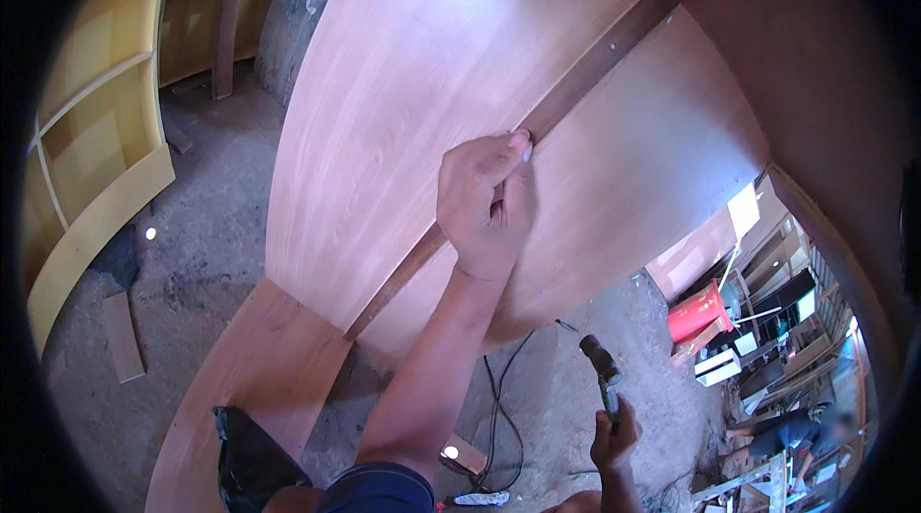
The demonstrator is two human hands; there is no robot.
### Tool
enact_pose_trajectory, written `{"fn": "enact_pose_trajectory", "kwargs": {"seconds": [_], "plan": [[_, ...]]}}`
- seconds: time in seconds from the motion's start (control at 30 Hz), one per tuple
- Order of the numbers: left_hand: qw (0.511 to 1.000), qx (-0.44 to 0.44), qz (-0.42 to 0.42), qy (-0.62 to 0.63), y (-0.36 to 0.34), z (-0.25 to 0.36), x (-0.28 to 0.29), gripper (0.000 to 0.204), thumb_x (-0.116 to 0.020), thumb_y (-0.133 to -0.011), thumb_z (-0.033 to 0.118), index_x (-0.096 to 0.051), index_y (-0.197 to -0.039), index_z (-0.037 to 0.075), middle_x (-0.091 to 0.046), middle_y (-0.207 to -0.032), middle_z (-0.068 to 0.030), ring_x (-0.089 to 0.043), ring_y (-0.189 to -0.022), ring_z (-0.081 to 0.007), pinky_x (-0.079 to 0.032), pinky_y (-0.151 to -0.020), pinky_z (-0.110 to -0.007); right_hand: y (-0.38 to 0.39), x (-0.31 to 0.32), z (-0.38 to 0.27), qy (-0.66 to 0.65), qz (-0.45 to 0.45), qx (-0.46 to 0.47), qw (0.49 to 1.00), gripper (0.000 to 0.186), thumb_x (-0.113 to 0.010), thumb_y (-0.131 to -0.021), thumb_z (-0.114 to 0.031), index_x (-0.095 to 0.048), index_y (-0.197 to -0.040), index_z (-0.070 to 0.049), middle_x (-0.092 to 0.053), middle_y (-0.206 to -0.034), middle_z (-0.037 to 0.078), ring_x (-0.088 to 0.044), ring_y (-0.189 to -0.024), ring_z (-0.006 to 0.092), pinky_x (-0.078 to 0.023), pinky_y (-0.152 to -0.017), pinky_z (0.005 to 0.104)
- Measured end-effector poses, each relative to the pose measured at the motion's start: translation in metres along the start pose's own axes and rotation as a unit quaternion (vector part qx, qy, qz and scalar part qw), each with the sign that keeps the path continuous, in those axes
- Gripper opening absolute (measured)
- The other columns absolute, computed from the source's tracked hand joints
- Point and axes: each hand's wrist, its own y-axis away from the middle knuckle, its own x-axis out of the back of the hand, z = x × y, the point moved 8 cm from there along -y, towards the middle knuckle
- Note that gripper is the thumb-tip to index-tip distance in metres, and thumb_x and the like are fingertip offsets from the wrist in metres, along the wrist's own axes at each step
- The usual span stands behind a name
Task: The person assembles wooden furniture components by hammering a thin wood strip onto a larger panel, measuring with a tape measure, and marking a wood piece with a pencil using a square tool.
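Behind, a grimy floor (216,215) and yellow shelves (106,134). Pinching with the left hand (489,191) against the strip (587,74) along the panel (384,129); cannot tell whether on anything small. Grasping the hammer (606,374) in the right hand (616,436), apart from the panel. Could bruise fingertips (519,141) if swung askew, or trip on the cable (495,403).

The left hand (484,201) meets a dark strip (576,76) on the wood panel (403,81), its thumb and finger close together; anything between them is too small to make out. The right hand (616,434) grips a hammer (602,366), head up, apart from the strip. A cable (497,398) lies on the floor (221,196). Yellow shelves (106,129) stand at left, a red container (696,313) at right.
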Motion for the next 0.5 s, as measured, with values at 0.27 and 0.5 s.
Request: {"fn": "enact_pose_trajectory", "kwargs": {"seconds": [0.27, 0.5], "plan": [[0.997, 0.081, -0.012, 0.012, -0.001, -0.009, 0.0, 0.039, -0.078, -0.088, -0.008, -0.069, -0.125, 0.001, -0.078, -0.101, -0.0128, -0.071, -0.096, -0.022, -0.056, -0.088, -0.033, -0.137, 0.029, -0.151, 0.07, 0.093, 0.267, 0.957, 0.053, -0.072, -0.094, -0.007, -0.058, -0.144, 0.007, -0.074, -0.111, 0.028, -0.076, -0.086, 0.0395, -0.06, -0.079, 0.0434], [0.996, 0.079, -0.022, 0.036, -0.004, -0.011, 0.0, 0.056, -0.076, -0.087, -0.01, -0.061, -0.14, 0.001, -0.079, -0.1, -0.012, -0.073, -0.096, -0.022, -0.057, -0.088, -0.032, -0.201, 0.033, -0.216, 0.097, 0.091, 0.416, 0.9, 0.064, -0.077, -0.091, -0.005, -0.055, -0.151, 0.0, -0.071, -0.086, 0.017, -0.068, -0.067, 0.027, -0.054, -0.06, 0.0377]]}}
